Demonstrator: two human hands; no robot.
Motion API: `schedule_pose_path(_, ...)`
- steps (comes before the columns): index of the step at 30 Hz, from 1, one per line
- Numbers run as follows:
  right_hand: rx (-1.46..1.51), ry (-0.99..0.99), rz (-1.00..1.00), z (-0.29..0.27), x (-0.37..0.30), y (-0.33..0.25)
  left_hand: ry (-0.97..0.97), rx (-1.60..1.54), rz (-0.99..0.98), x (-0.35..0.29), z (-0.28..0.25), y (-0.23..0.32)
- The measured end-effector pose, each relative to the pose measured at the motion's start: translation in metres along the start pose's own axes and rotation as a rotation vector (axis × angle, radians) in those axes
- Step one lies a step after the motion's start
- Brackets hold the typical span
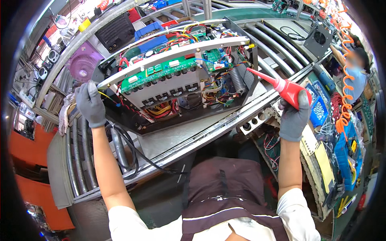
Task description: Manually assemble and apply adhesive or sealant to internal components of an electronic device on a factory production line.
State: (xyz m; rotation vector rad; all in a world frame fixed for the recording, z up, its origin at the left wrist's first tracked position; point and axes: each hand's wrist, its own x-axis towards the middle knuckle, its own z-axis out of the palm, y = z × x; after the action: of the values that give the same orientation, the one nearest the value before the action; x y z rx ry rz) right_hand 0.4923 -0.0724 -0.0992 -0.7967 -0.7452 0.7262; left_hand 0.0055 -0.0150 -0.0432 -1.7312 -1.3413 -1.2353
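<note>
A large open electronics chassis [189, 127] rests tilted on the conveyor, its green circuit boards [161, 72] and coloured wires exposed. My left hand [90, 105], in a grey glove, is closed at the left end of the chassis's metal top bar [177, 55]. A thin yellow wire [105, 96] runs from its fingers into the chassis; the glove partly hides the grip. In its grey glove, my right hand [295, 118] grips a red squeeze bottle [290, 93]. The bottle's long tapered nozzle points left toward the chassis's right side, beside a grey corrugated hose [237, 81].
Metal rollers [277, 44] flank the chassis. A black cable [134, 150] hangs over the conveyor's near rail. Behind stands a purple fan [83, 64]. At right are blue parts bins [317, 110], an orange coiled hose [346, 82] and another person [356, 78].
</note>
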Motion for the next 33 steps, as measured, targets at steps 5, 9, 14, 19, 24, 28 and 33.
schedule_pose_path(5,-0.147,-0.036,-0.178,0.023,-0.019,0.003,-0.041,0.020,-0.004,0.008,0.036,-0.070)
schedule_pose_path(9,-0.254,-0.166,-0.509,0.025,-0.034,0.008,0.032,-0.087,-0.040,0.020,0.046,-0.097)
schedule_pose_path(14,-0.233,-0.212,-0.554,0.032,-0.035,0.033,-0.069,-0.321,-0.396,0.013,0.050,-0.106)
schedule_pose_path(19,-0.242,-0.183,-0.583,0.035,-0.034,0.041,-0.038,-0.255,-0.391,0.011,0.045,-0.100)
schedule_pose_path(24,-0.216,-0.199,-0.555,0.041,-0.036,0.037,-0.038,-0.277,-0.412,0.008,0.041,-0.102)
schedule_pose_path(28,-0.167,-0.184,-0.526,0.034,-0.038,0.041,-0.007,-0.277,-0.370,0.007,0.054,-0.102)
schedule_pose_path(33,-0.437,-0.194,-0.605,0.040,-0.040,0.033,-0.071,-0.297,-0.372,0.001,0.053,-0.154)
